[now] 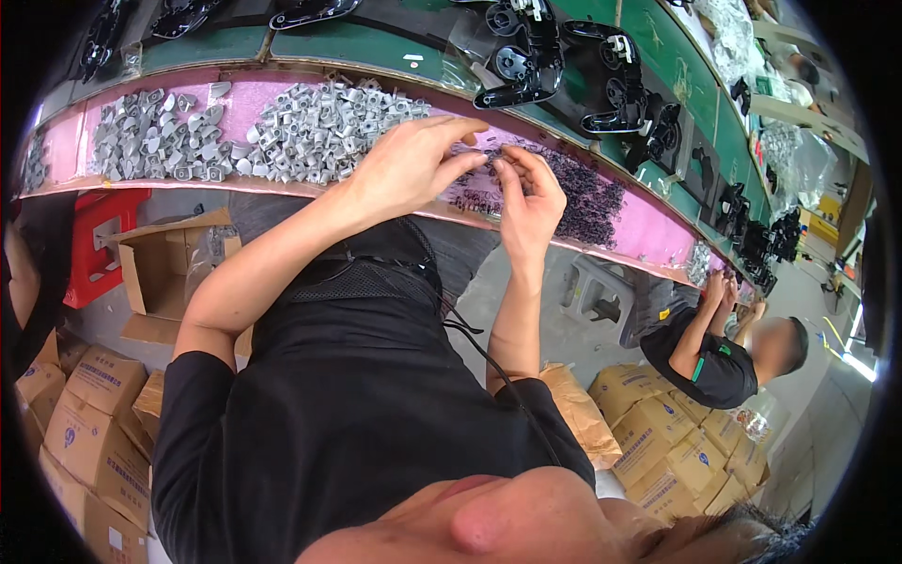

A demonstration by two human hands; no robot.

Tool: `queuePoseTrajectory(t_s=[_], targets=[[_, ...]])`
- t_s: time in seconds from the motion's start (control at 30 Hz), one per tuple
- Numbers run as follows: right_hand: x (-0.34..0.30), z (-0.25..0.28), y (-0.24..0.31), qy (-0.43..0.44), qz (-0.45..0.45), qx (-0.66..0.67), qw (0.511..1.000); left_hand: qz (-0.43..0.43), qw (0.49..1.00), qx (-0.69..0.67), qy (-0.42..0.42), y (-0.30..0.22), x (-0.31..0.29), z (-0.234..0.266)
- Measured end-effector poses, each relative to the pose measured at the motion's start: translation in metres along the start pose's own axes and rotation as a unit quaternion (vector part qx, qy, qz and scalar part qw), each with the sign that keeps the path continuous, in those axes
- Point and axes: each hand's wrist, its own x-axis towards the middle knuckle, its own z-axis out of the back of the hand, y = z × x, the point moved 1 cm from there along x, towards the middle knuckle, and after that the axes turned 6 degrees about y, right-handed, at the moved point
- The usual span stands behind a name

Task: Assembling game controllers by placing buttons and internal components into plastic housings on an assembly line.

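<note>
I'm seeing grey floor point(556, 338) showing below a long green bench point(662, 52) that's curving across the top, a pink strip point(648, 230) running along its near side. Red stool point(89, 240) is standing left, grey stool point(615, 287) right. Brown cartons point(94, 385) are sitting stacked in both lower corners. Light point(860, 367) is glaring near the right rim.

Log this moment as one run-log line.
left hand: thumb at small dark part | right hand: fingertips at same part | grip: unclear | pink mat: loose black pieces, grey pieces
</note>
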Motion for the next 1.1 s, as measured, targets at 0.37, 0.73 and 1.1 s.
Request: queuePoseTrajectory(t_s=[0.37,0.73,1.1], targets=[[-0.003,0.003,-0.009,0.049,-0.113,0.184,0.975,0.091,0.996,0.006,0.014,0.003,0.001,0.007],[-0.002,0.002,-0.011,-0.003,-0.072,0.068,0.995,0.112,0.991,0.065,0.028,0.013,0.007,0.004],[-0.001,-0.003,-0.014,0.006,-0.081,0.080,0.993,-0.030,0.995,0.091,-0.012,0.013,0.005,-0.001]])
